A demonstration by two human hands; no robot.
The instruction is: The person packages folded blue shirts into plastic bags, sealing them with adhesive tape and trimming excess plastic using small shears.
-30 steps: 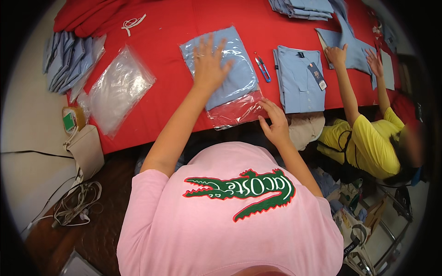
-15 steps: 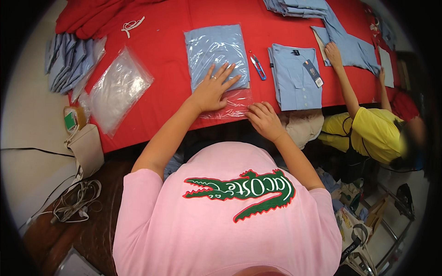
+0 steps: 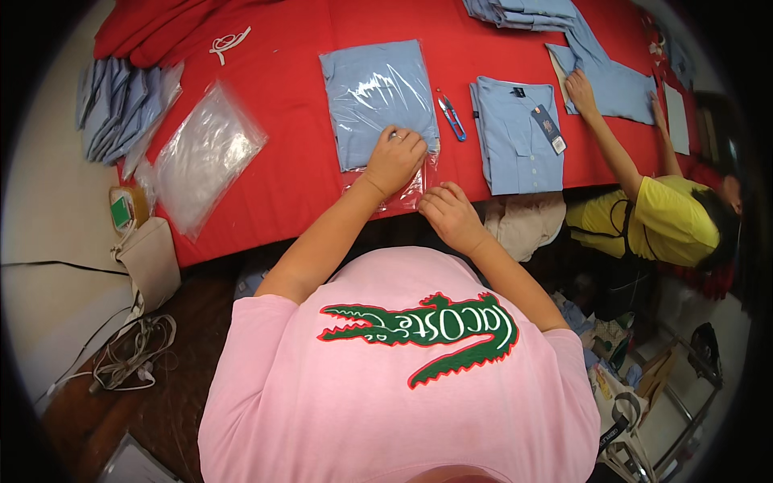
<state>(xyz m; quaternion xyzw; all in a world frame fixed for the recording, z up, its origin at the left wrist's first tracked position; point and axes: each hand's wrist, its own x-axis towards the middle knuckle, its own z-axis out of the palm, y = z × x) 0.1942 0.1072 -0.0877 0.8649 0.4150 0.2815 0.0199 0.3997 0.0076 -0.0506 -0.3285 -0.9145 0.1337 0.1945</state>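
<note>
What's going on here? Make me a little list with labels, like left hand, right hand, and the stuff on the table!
Left hand: pressing down on the near end of the bagged blue shirt
Right hand: at the clear bag's open flap, at the table edge
Table: covered in red cloth
Beside the shirt: small blue snips, another folded blue shirt with a tag
Left side: empty clear bag, stack of blue shirts
Other person: yellow sleeve, hand on a blue shirt
</note>
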